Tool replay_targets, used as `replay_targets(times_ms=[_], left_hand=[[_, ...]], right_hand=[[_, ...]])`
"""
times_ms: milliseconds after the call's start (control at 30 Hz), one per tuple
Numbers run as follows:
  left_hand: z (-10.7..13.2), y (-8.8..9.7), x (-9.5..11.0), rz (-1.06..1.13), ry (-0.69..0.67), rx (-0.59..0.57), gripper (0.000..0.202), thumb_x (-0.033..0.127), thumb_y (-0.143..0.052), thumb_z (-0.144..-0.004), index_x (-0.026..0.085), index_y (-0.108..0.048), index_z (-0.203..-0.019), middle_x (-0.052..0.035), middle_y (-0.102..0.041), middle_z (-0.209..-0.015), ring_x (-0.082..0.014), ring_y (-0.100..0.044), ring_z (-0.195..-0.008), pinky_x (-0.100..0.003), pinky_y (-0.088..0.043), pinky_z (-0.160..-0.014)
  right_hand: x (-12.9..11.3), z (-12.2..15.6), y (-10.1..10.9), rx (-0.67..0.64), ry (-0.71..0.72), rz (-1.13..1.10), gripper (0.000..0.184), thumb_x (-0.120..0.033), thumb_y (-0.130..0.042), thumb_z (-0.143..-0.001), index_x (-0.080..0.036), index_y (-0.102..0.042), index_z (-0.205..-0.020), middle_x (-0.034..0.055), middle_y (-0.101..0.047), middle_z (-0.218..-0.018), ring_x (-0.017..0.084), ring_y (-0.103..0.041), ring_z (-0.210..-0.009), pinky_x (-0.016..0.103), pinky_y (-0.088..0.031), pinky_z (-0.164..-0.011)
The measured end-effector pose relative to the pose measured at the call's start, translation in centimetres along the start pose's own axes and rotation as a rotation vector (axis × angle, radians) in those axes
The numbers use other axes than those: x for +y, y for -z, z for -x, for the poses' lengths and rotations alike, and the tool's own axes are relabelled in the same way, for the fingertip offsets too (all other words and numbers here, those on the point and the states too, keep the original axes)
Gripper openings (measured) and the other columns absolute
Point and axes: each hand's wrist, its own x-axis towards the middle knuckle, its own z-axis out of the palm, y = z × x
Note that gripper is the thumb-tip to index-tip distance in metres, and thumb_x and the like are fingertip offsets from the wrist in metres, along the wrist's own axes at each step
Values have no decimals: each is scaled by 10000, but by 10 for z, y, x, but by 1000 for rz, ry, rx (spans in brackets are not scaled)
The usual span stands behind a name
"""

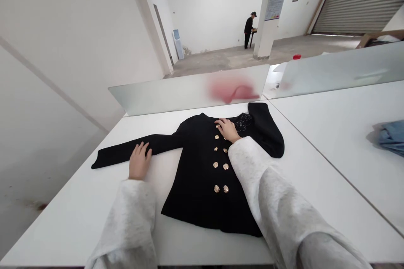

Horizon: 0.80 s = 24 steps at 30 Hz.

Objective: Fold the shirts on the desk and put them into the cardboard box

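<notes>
**Item: black jacket [198, 176]**, double-breasted, laid flat and face up on a white surface [63, 222], collar toward the far edge. It had two columns of gold buttons [216, 164] and dark floral stitching [243, 122] near the neck. The jacket's left-of-view sleeve [110, 157] lay stretched out sideways across the surface. The other sleeve [267, 130] was bent up beside the collar, its end out of line with the body.

**Hands:** apart, both open and pressed flat, neither clamped on anything. The left hand [139, 160] rested with its fingers [140, 149] on the outstretched sleeve, close to the shoulder. The right hand [227, 129] lay on the upper chest, its fingers [220, 126] at the top buttons. Both forearms wore loose grey fleece cuffs [126, 227].

**Surroundings:** a frosted glass divider [189, 90] stood along the far edge of the surface, with a red blur [233, 92] showing through it. A folded piece of denim [389, 138] lay on a second white surface [341, 134] to the right. Well beyond the divider, a co-worker [249, 29] in black stood at a small table [252, 35], hands hidden at that distance. A water dispenser [178, 44] stood against the back wall, and a roller shutter [360, 0] closed off the far right.
</notes>
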Motion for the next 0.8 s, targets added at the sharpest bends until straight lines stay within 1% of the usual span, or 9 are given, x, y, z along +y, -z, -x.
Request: replay_targets(times_ms=[100, 200, 267, 333, 400, 467, 600, 700, 800], left_hand=[[-1, -9, -14, -121, 48, -93, 448, 332, -316, -908, 133, -547, -1237, -160, -530, -1319, -295, -494, -1194, -382, -410, -945], [4, 2, -18, -166, 119, -199, 403, 394, -321, -905, 176, -654, -969, -131, -675, -1009, -267, -628, -920, -351, -465, -793], [8, 13, -17, -165, 165, -281, 394, 409, -344, -895, 178, -640, -774, -105, -681, -806, -238, -645, -752, -340, -466, -737], [12, 21, -13, -189, 172, -323, 373, 404, -376, -884, 177, -610, -701, -94, -665, -737, -231, -640, -695, -349, -461, -727], [13, 24, -2, -240, 106, -290, 344, 374, -377, -887, 171, -614, -743, -106, -658, -779, -249, -639, -738, -364, -458, -733], [8, 23, 17, -237, -53, -200, 333, 329, -338, -909, 164, -625, -868, -121, -651, -893, -265, -625, -854, -365, -456, -764], [-12, 4, 65, -41, -366, -65, 379, 247, -241, -954, 151, -545, -1158, -108, -611, -1114, -224, -558, -1035, -321, -422, -888], [-27, -19, 91, 9, -428, -109, 385, 233, -234, -960, 154, -523, -1202, -102, -594, -1160, -217, -530, -1076, -312, -415, -911], [-39, -38, 102, -8, -415, -144, 337, 192, -306, -917, 131, -557, -1133, -136, -588, -1126, -259, -531, -1045, -348, -443, -851]], right_hand=[[1, 0, -1, -5, 13, 10, 193, -256, -467, -905, -251, -641, -989, 65, -598, -1197, 241, -492, -1102, 407, -346, -927], [2, -2, -2, -4, -3, 12, 180, -268, -469, -903, -232, -638, -952, 65, -656, -1052, 230, -523, -1038, 398, -362, -903], [3, -3, -3, -6, -9, 13, 166, -271, -475, -900, -227, -629, -942, 63, -662, -1030, 228, -527, -1028, 390, -365, -893], [3, -3, -3, -10, -13, 15, 153, -272, -480, -900, -226, -621, -940, 60, -663, -1035, 227, -526, -1034, 385, -362, -889], [3, -3, -3, -17, -17, 17, 144, -272, -487, -899, -224, -615, -942, 60, -663, -1042, 227, -525, -1041, 384, -358, -888], [3, -3, -2, -25, -22, 19, 142, -273, -490, -899, -222, -614, -947, 61, -661, -1049, 231, -524, -1048, 388, -355, -891], [2, -2, -1, -43, -26, 23, 156, -278, -483, -903, -220, -613, -964, 65, -656, -1061, 237, -521, -1058, 399, -353, -902], [1, -2, 1, -55, -24, 33, 168, -283, -473, -907, -220, -612, -977, 61, -655, -1066, 229, -525, -1061, 393, -360, -906], [1, -3, 1, -68, -24, 51, 192, -286, -449, -919, -220, -613, -995, 63, -654, -1078, 216, -529, -1079, 388, -362, -930]])
